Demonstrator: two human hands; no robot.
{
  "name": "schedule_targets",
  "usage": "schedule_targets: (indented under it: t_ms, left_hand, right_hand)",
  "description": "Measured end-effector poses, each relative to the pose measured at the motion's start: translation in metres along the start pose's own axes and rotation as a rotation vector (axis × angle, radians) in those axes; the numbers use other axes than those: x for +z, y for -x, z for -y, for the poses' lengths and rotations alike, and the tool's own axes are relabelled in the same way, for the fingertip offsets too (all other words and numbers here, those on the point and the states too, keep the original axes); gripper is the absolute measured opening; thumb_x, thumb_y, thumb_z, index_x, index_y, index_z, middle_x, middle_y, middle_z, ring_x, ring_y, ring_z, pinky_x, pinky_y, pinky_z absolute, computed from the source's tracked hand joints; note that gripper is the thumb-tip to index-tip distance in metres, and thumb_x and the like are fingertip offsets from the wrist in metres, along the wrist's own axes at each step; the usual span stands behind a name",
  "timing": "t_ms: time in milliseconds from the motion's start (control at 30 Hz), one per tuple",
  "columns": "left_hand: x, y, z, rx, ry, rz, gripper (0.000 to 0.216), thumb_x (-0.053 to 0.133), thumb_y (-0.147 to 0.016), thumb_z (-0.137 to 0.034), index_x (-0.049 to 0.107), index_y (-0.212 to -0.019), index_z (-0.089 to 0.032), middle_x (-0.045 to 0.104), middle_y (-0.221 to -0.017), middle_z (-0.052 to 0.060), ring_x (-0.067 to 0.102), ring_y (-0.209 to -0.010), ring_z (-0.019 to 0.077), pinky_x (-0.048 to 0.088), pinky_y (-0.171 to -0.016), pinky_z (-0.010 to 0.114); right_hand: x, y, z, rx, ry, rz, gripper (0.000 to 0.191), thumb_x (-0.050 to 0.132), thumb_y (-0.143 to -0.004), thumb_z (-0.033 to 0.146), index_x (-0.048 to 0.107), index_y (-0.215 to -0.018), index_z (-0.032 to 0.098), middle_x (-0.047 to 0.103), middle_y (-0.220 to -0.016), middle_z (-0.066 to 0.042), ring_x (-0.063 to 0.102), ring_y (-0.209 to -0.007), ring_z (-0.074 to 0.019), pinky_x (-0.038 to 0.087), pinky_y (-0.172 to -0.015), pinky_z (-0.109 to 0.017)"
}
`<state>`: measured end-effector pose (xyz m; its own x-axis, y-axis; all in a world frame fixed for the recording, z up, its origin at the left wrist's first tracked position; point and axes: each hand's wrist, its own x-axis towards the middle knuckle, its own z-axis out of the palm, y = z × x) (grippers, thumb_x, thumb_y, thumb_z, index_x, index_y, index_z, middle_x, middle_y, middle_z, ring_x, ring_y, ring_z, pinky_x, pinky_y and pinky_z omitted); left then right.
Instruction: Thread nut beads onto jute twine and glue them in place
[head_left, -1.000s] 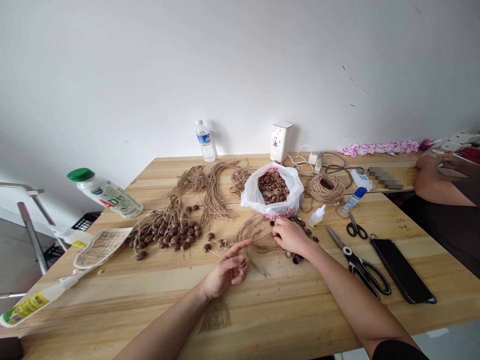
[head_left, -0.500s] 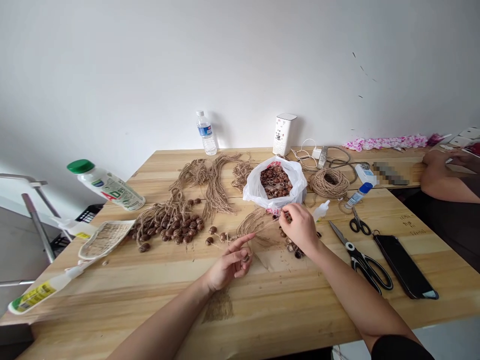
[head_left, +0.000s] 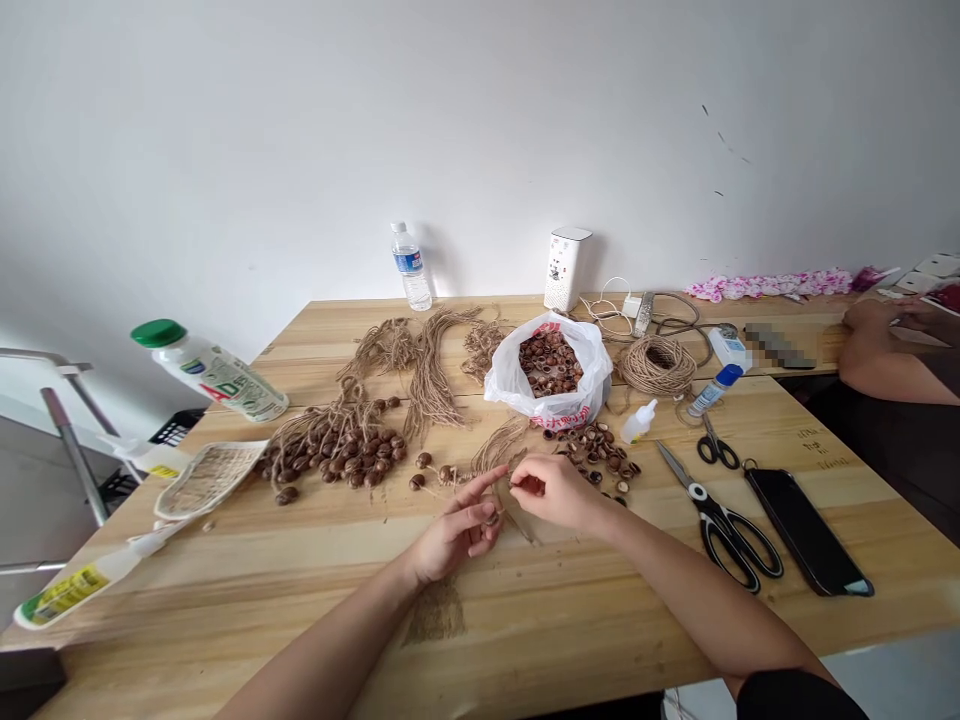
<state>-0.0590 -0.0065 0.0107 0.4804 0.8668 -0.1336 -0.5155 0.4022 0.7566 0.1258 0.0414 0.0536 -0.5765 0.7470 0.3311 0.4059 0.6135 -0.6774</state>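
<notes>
My left hand (head_left: 463,525) is raised over the table, index finger stretched out, thumb and other fingers closed on a small brown nut shell (head_left: 491,518). A thin strand of twine (head_left: 517,520) hangs beside that hand. At the left index fingertip, my right hand (head_left: 555,490) pinches the twine; its fingertips partly hide it. Behind both hands lies a bundle of twine cords (head_left: 495,450) with a few brown nuts (head_left: 424,460) at its left. Half shells (head_left: 600,450) are scattered beyond my right hand.
A white plastic bag (head_left: 510,370) holds many shells. Corded nuts (head_left: 360,455) are heaped left, by a woven scoop (head_left: 210,480). Rightward are a twine coil (head_left: 658,365), a glue bottle (head_left: 639,422), large scissors (head_left: 731,530), small scissors (head_left: 716,445) and a phone (head_left: 810,530). Another person's arm (head_left: 892,350) rests far right.
My right hand has come down and left from near the bag to my left index fingertip, uncovering the scattered shells. My left hand has stayed almost still.
</notes>
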Motion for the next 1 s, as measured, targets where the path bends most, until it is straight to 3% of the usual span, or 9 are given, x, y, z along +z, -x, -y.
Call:
schedule_targets:
  t_ms: [300,700,1000]
  left_hand:
    - [-0.004,0.001,0.006,0.005,-0.117,0.039,0.059,0.059,-0.080,-0.022,0.038,-0.136,-0.022,0.051,-0.064,-0.001,0.039,-0.050,0.0070,0.023,-0.039,0.018]
    - [-0.003,0.001,0.008,0.004,-0.175,0.042,0.059,0.058,-0.082,-0.027,0.036,-0.138,-0.025,0.051,-0.064,-0.003,0.039,-0.043,0.0047,0.024,-0.038,0.018]
    - [-0.007,0.000,0.011,-0.027,-0.189,0.012,0.064,0.059,-0.081,-0.029,0.034,-0.139,-0.024,0.053,-0.064,-0.002,0.044,-0.043,0.0059,0.028,-0.038,0.019]
  right_hand:
    - [0.007,0.001,0.000,0.038,0.011,-0.069,0.007,0.063,-0.072,0.011,0.060,-0.068,0.016,0.059,-0.063,0.000,0.052,-0.057,-0.0112,0.040,-0.055,-0.022]
    - [0.000,0.000,0.005,0.048,0.024,0.016,0.010,0.062,-0.073,0.009,0.059,-0.066,0.016,0.060,-0.066,0.000,0.052,-0.058,-0.0103,0.039,-0.055,-0.020]
    - [0.007,0.000,0.003,0.166,-0.088,-0.087,0.003,0.061,-0.073,0.014,0.063,-0.071,0.015,0.064,-0.064,-0.002,0.054,-0.056,-0.0108,0.042,-0.053,-0.020]
